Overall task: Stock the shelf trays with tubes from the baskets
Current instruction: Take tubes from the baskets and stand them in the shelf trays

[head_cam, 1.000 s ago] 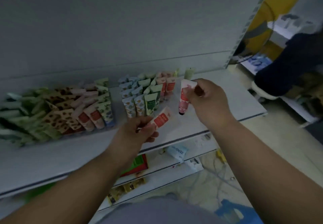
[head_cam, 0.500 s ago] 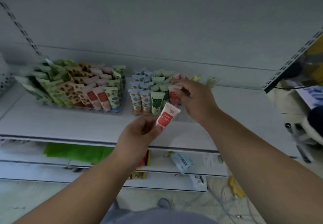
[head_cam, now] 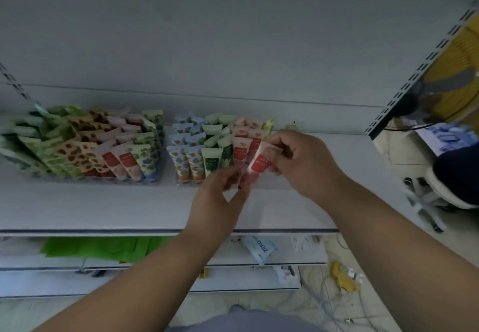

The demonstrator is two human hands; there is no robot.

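A pink tube with a red label is held between both hands, just in front of the right clear tray. My right hand pinches its upper, flat end. My left hand pinches its lower cap end from below, though that end is blurred. The right tray holds rows of upright tubes: blue-orange, green and pink-red. A left tray is packed with leaning tubes in green, brown-patterned, pink and blue-green. Both trays stand on the white shelf. No basket is in view.
The white back panel rises behind the trays, with a perforated upright at the right. Lower shelves carry a green sheet and a white-blue packet. Cables and a yellow item lie on the floor. A chair stands at far right.
My right hand set its pink tube into the right tray, then came back and took the upper end of the red-labelled tube that my left hand raised towards it.
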